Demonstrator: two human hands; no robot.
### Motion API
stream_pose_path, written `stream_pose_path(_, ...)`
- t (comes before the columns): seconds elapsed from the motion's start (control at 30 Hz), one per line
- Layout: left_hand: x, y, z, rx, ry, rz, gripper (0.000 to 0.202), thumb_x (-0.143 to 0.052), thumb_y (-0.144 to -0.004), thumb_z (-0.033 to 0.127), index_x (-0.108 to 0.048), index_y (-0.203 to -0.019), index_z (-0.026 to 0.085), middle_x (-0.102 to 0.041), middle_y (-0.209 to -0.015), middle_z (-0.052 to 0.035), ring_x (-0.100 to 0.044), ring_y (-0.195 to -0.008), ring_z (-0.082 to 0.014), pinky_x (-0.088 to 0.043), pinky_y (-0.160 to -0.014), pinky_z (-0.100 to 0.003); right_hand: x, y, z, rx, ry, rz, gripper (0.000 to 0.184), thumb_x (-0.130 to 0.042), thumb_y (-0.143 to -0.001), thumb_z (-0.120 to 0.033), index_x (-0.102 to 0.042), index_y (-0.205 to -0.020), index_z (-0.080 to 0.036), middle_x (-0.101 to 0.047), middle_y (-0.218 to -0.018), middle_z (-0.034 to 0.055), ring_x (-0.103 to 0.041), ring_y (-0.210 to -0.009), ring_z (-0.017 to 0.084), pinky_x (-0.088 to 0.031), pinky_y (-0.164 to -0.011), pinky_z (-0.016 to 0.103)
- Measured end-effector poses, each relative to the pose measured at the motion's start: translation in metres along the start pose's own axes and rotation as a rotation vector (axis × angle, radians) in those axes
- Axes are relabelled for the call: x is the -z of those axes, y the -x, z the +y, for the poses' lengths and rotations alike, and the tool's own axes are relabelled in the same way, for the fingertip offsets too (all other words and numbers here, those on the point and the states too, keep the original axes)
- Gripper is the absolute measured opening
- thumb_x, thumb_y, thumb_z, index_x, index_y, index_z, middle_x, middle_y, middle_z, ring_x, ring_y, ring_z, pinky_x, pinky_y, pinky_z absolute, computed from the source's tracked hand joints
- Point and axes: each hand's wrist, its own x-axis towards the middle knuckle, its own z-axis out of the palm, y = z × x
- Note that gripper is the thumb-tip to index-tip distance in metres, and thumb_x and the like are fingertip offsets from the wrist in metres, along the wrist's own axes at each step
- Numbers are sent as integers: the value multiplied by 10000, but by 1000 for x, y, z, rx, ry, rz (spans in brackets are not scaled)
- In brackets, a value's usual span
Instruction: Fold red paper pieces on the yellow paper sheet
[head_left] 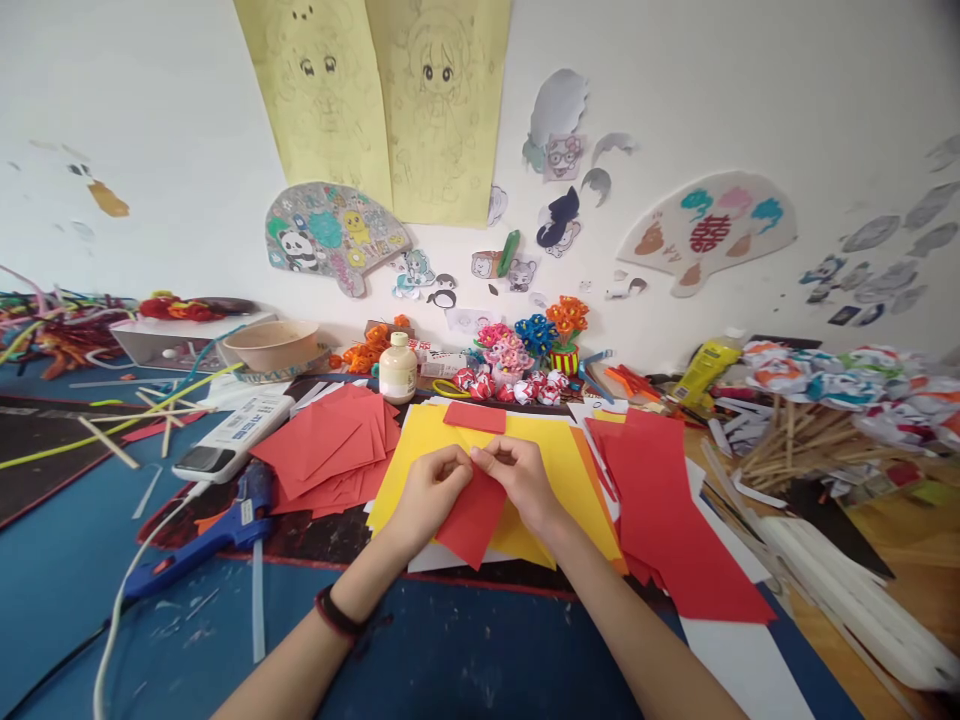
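Note:
My left hand (431, 492) and my right hand (521, 480) meet at the middle of the table, fingers pinched together on the top edge of a red paper square (474, 520). The square hangs down between my wrists over a stack of yellow paper sheets (559, 455). A smaller red paper piece (475, 416) lies on the yellow sheets just beyond my fingers. A dark band circles my left wrist.
A pile of red paper squares (330, 445) lies to the left, larger red sheets (671, 510) to the right. A blue glue gun (225, 530), a white glue bottle (397, 368), a bowl (271, 345), paper flowers (525, 350) and wooden sticks (795, 440) surround them.

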Motion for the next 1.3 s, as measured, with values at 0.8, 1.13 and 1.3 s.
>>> stream_pose_path(0.8, -5, 5, 0, 62, -12, -70, 113, -459, -753, 183, -510, -652, 175, -474, -532, 44, -458, -502, -94, -328, -493, -198, 51, -19, 0, 55, -77, 374, 363, -723, -711, -451, -521, -561, -189, -455, -580, -25, -388, -554, 128, -308, -538, 271)
stream_pose_path(1.13, -4, 1, -4, 62, -75, 7, 313, -507, -839, 439, -606, -739, 160, -591, -622, 0, -490, -544, -120, -358, -523, -223, 38, -15, -1, 41, -66, 319, 412, -683, -750, -499, -456, -581, -199, -422, -567, -45, -349, -528, 116, -284, -523, 267)
stream_pose_path(1.3, 6, -4, -13, 19, -117, 236, 291, -494, -850, 418, -566, -717, 169, -575, -691, 4, -501, -647, -131, -378, -605, -225, 42, -15, -1, -71, 2, 60, 361, -715, -714, -483, -541, -628, -179, -461, -591, -38, -388, -542, 111, -288, -518, 250)
